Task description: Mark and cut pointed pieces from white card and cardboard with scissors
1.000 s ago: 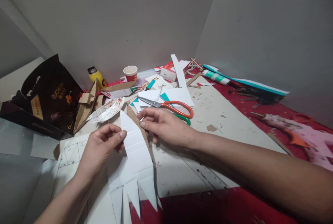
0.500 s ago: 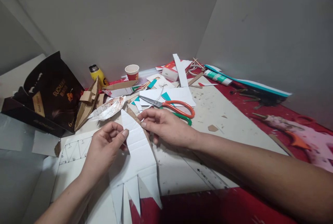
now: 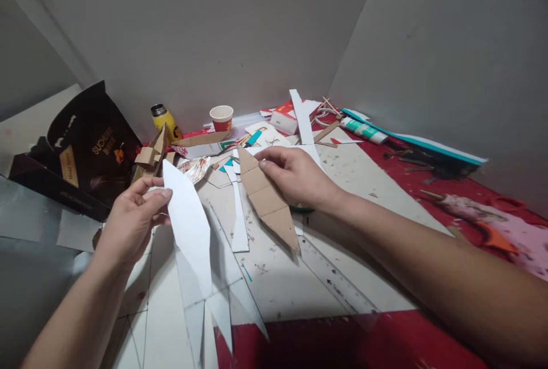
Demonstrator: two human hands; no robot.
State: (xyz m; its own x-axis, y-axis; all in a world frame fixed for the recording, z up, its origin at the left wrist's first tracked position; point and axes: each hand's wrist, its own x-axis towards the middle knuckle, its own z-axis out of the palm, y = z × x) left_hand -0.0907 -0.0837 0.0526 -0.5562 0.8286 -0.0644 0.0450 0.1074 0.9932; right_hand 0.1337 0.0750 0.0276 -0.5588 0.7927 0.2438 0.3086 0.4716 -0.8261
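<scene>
My left hand [image 3: 139, 212] pinches a white, leaf-shaped cardboard piece [image 3: 188, 223] by its upper left edge, holding it tilted above the table. My right hand [image 3: 289, 175] grips a brown, leaf-shaped cardboard piece [image 3: 268, 203] near its top; creases run across it. The two pieces are apart, side by side. Below the white piece lies a white cardboard shape [image 3: 220, 306] with long pointed strips at its near end. Between the hands a narrow white strip [image 3: 240, 220] rests on the table. The scissors are mostly hidden behind my right hand.
A black box [image 3: 85, 152] stands at the left, near a yellow bottle [image 3: 166, 123] and a paper cup [image 3: 221, 120]. A clear ruler [image 3: 336, 277] lies on the white board. On the right are a glue gun [image 3: 462, 206] and a teal-edged panel [image 3: 428, 143].
The white and brown pieces, earlier overlapping, are now separated. My left hand has moved left with the white one, and my right hand has lifted the brown one up and right.
</scene>
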